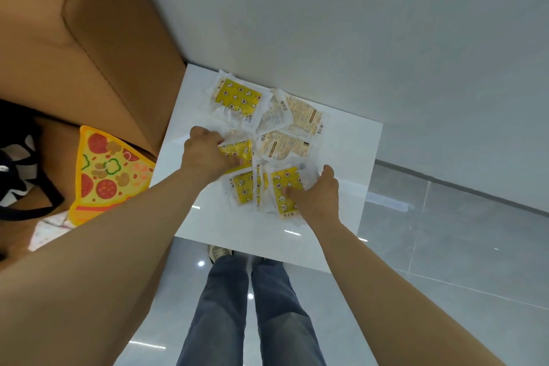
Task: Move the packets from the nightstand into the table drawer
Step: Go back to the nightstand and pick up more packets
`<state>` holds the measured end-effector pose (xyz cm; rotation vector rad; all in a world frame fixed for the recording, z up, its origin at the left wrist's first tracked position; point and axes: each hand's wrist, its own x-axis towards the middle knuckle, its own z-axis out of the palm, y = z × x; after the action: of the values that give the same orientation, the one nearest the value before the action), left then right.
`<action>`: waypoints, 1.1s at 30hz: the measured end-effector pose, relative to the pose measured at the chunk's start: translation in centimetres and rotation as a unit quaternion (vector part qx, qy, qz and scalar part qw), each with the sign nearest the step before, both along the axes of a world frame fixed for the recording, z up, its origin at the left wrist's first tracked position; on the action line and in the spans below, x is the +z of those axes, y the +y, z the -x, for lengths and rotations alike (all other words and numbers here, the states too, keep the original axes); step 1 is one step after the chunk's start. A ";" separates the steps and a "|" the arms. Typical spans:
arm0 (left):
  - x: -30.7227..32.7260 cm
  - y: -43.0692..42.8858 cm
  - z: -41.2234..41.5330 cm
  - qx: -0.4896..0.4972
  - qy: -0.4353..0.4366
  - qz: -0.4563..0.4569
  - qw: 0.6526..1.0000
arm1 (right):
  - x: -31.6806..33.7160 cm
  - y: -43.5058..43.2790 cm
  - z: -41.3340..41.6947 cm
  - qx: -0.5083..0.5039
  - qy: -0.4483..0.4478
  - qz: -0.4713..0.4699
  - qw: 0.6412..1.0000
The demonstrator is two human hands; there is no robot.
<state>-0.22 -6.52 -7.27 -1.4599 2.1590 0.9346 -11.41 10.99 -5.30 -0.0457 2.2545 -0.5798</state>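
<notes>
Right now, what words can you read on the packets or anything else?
"HAND": on a pale packet on the nightstand; the rest of that line is blurred.
Chinese characters beside it: too blurred to read.
Edge print on the yellow packets: too blurred to read.
On the pizza toy: pictures only, no words.

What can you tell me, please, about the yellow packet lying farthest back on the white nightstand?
The far yellow packet is a flat pouch of clear, crinkled plastic with a yellow panel printed with small stars. It lies flat, skewed, near the back left corner of the white nightstand. Its right edge meets a pale beige packet.
</notes>
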 end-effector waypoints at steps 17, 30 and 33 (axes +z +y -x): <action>0.1 -0.4 0.1 -0.083 -0.027 0.033 0.996 | -0.3 1.4 -3.1 0.057 0.137 -0.009 0.989; -0.3 0.1 -4.2 -0.033 0.001 -0.109 0.993 | -0.7 0.3 -4.1 -0.064 -0.037 0.061 0.995; 0.1 0.5 -4.3 -0.002 0.031 -0.134 0.991 | -0.8 0.5 -4.1 -0.087 -0.065 0.075 0.991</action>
<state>4.07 -6.07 -7.20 -1.3117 1.9854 1.2296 -7.30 11.45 -6.07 0.1115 2.0971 -0.8202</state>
